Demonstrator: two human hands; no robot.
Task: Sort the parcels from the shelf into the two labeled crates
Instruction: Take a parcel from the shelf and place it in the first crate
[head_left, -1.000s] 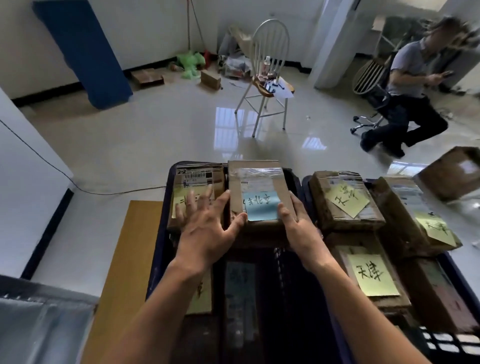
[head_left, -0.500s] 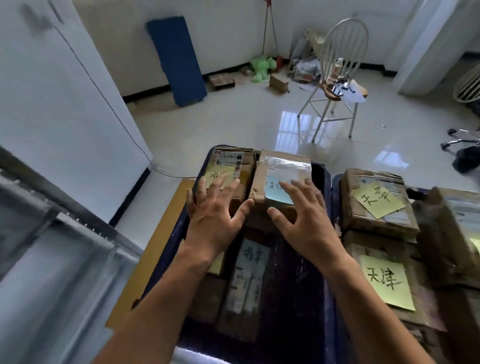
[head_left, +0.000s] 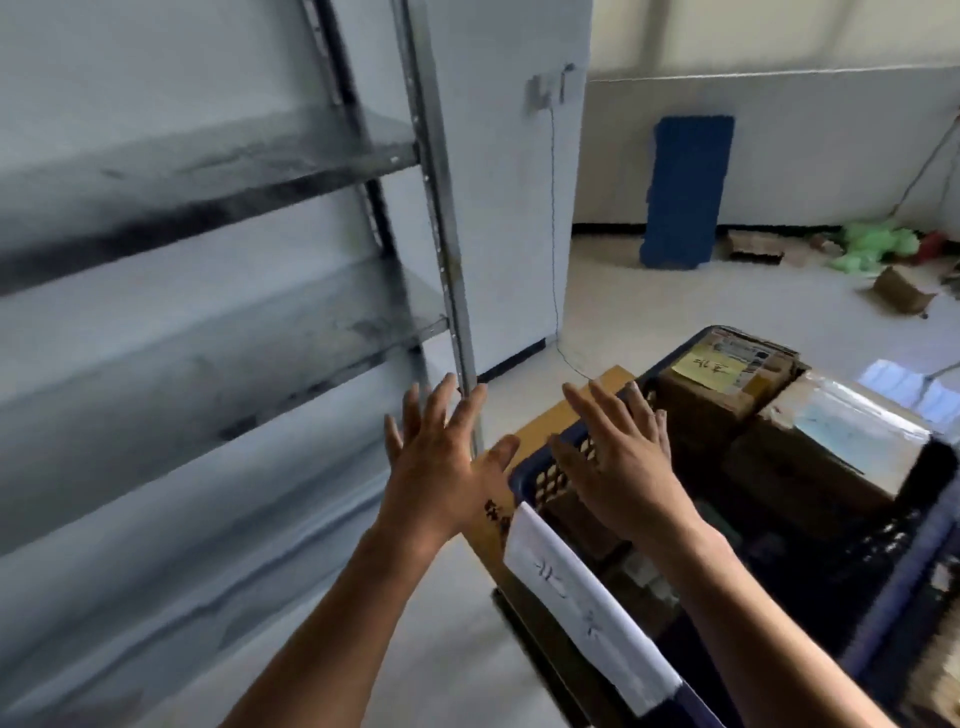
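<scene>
The head view is turned toward a grey metal shelf on the left, its boards blurred, so I cannot tell whether parcels lie on them. Both hands are held out in the air between shelf and crate. The left hand is in front of the shelf's upright post, its grip spread, fingers straight and holding nothing. The right hand hangs over the near left corner of the blue crate, grip likewise spread and bare. The parcels in sight are in that crate, which carries a white label on its near rim: a cardboard box with a yellow note at the far end, and beside it, to the right, a taped box. Such boxes look stiff and probably light enough for two hands (the glossy tape is likely slippery). They are best taken by two opposite side faces with flat palms, away from the loose notes. The crate sits on a wooden board.
</scene>
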